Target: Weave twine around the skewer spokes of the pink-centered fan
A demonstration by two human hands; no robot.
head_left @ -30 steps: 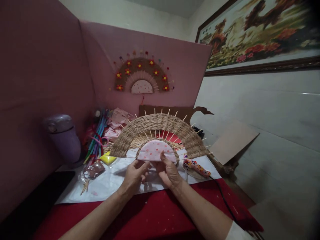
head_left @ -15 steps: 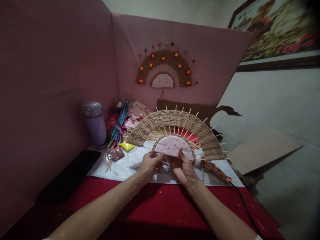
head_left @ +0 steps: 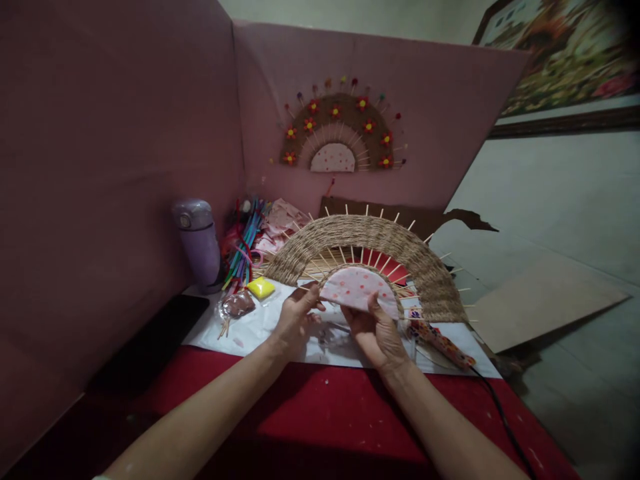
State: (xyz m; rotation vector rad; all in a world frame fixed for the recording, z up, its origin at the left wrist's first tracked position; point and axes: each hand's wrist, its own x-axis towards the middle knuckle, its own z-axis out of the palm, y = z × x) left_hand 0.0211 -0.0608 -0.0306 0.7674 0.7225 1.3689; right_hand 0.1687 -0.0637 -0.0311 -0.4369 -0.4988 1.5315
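Note:
A half-circle woven twine piece [head_left: 370, 230] with thin wooden sticks fanning out stands tilted up over the table. At its inner centre sits a half-round pad [head_left: 357, 290] of pale pink fabric with red dots. My right hand [head_left: 377, 333] grips the pad's lower edge, thumb on the front and fingers beneath. My left hand [head_left: 296, 320] is closed loosely at the pad's left corner, its thumb by a stick and its other fingers partly curled. The contact there is partly hidden.
A patterned glue gun [head_left: 440, 343] with a black cord lies on the white sheet [head_left: 270, 333] at right. Leftward are a purple bottle [head_left: 197, 247], a dark flat object [head_left: 150, 340], a yellow packet [head_left: 261, 288] and pipe cleaners [head_left: 250, 240]. A finished flowered piece [head_left: 336, 110] hangs behind.
My left hand has shifted from the pad's lower edge out to its left corner, its fingers loosening. My right hand keeps its grip. The whole view has shifted slightly.

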